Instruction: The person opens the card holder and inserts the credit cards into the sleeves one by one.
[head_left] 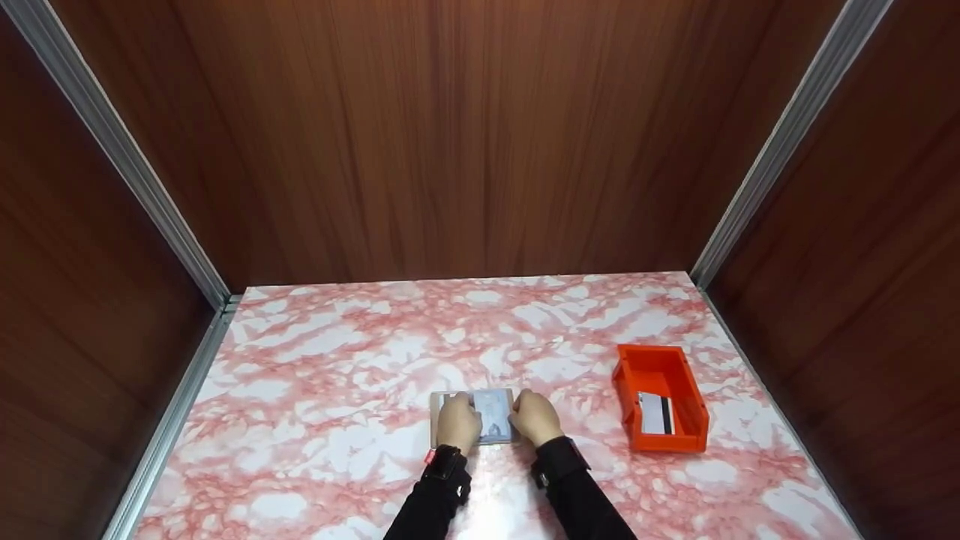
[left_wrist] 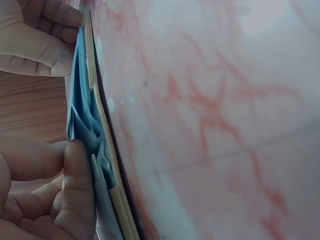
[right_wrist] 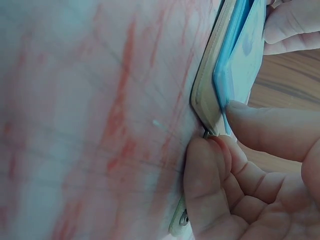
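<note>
A flat beige card holder (head_left: 474, 417) lies on the pink marbled table (head_left: 360, 352) near its front edge, with pale blue cards (left_wrist: 82, 120) in it. My left hand (head_left: 458, 422) grips its left part, thumb (left_wrist: 80, 190) pressed on the blue cards. My right hand (head_left: 535, 417) pinches its right end. In the right wrist view the thumb (right_wrist: 270, 127) sits on a blue card (right_wrist: 241, 55) and a finger (right_wrist: 205, 180) is at the holder's edge (right_wrist: 206, 97).
An orange bin (head_left: 660, 375) stands to the right of my hands, with a white card with a dark stripe (head_left: 656, 414) inside. Brown wood-grain walls with metal corner strips (head_left: 180, 247) close in the table at the back and on both sides.
</note>
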